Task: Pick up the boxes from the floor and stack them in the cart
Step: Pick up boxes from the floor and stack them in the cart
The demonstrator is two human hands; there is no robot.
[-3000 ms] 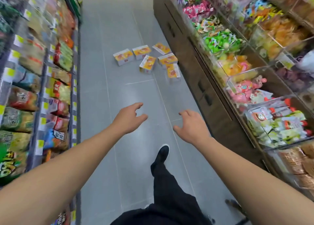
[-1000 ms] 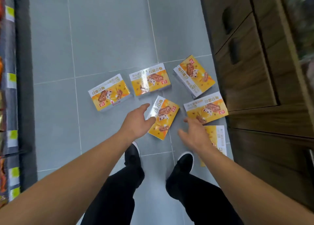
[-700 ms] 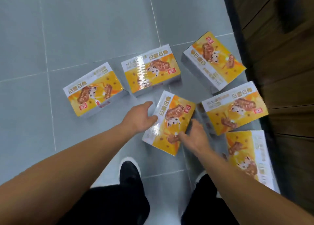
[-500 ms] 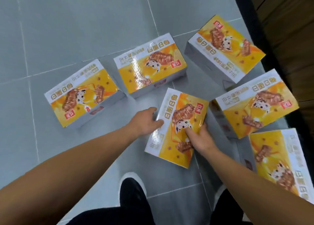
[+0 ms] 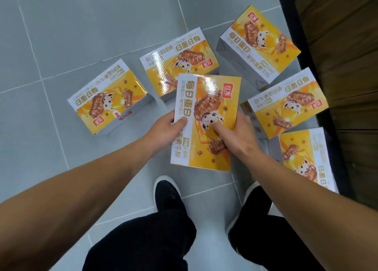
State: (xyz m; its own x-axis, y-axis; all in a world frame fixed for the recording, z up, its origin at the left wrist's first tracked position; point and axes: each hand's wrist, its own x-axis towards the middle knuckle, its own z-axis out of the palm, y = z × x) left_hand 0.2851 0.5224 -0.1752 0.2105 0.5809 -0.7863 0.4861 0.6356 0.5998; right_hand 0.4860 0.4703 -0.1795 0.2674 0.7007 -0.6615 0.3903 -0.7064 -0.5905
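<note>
We grip the box [image 5: 206, 121] at both long edges, left hand [image 5: 167, 129] and right hand [image 5: 235, 133] thumbs on top, clear of the floor [image 5: 81, 25]. Keep it level (cart not in view); five more boxes lie beyond and right of the grip.

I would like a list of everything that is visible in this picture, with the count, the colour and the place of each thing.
held box: 1, yellow and white, raised above the floor between both hands
floor boxes: 5, yellow and white, on the tiles in an arc: far left, behind the held box, top right, right, near right
floor: grey tiles with pale joints
cabinet: 1, dark brown wood, right edge
shoes: 2, black with white soles, bottom centre
trousers: black, bottom
left hand: grips the left edge of the held box, thumb on top
right hand: grips the right edge, thumb on top
</note>
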